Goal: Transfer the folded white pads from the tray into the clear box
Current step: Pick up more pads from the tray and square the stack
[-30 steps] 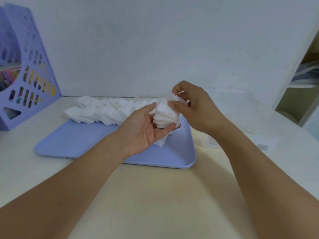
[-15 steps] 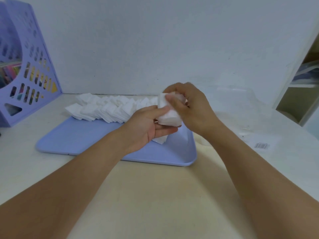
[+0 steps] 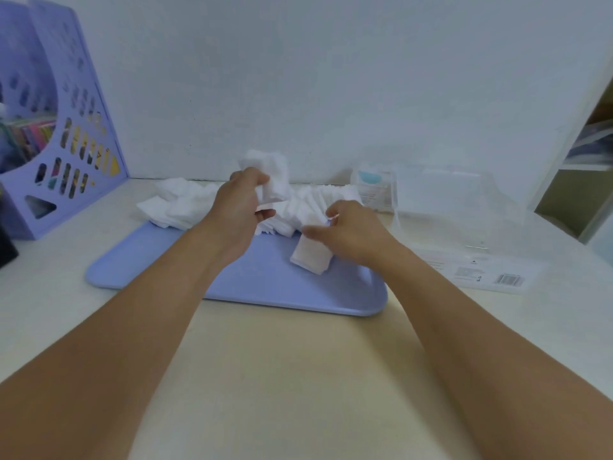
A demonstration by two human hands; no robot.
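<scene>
Pads [image 3: 311,207], white and folded square, are fanned in a row along the far edge of the blue tray [image 3: 159,260]. A small stack [image 3: 273,175] is gripped aloft by the left hand [image 3: 240,207]; another pad [image 3: 311,257], on the tray, is pinched by the right hand [image 3: 351,230]. The clear box [image 3: 444,200] stands right, on a cream table [image 3: 282,376] against a white wall.

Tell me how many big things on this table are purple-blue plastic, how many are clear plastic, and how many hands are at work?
Purple-blue plastic: 2, the flat rectangular tray and the perforated file holder.
Clear plastic: 2, the open clear box and the flat lid with a barcode.
Hands: 2, the left hand and the right hand.
Total: 6. The folded white pads are too many to count.
</scene>
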